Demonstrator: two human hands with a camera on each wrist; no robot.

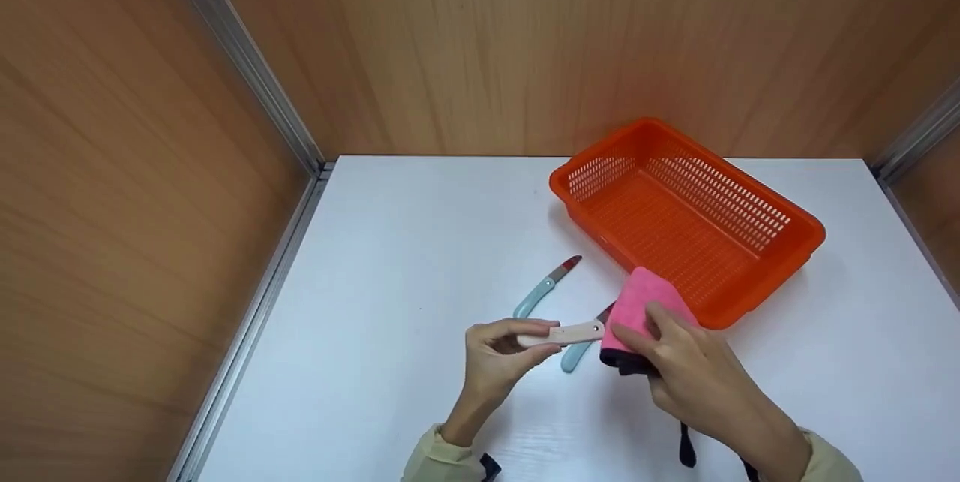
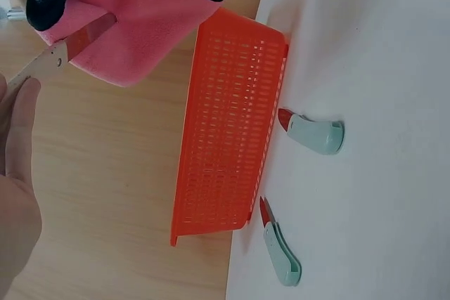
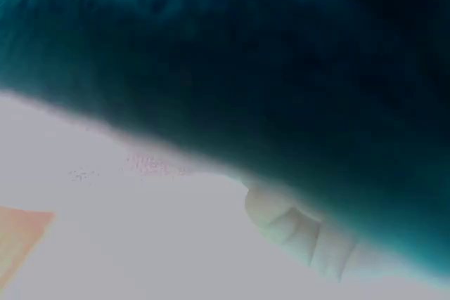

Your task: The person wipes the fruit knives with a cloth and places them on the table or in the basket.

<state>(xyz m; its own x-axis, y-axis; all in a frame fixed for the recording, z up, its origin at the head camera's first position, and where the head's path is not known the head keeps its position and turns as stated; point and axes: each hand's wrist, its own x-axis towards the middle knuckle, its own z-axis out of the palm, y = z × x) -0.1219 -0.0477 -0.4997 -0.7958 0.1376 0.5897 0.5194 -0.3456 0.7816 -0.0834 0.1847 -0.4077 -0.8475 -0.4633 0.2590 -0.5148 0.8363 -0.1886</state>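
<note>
My left hand (image 1: 489,363) pinches the white handle of a folding knife (image 1: 574,333) between thumb and fingers. Its blade points right, and in the left wrist view the reddish blade (image 2: 91,36) lies against a pink cloth (image 2: 144,29) with dark edging. My right hand (image 1: 697,381) grips that cloth (image 1: 637,305) around the blade end, hiding the blade from the head view. Two folding knives with light blue handles lie on the table: one knife (image 1: 534,297) fully behind, another knife (image 1: 575,356) partly under the held one. Dark blurred fabric (image 3: 211,82) fills much of the right wrist view.
An orange perforated basket (image 1: 784,279) stands on the white table (image 1: 375,279), just beyond the cloth and right hand. Wooden panels (image 1: 525,46) with metal edging enclose the table at the back and sides. A dark strap end (image 1: 686,448) hangs below the right hand.
</note>
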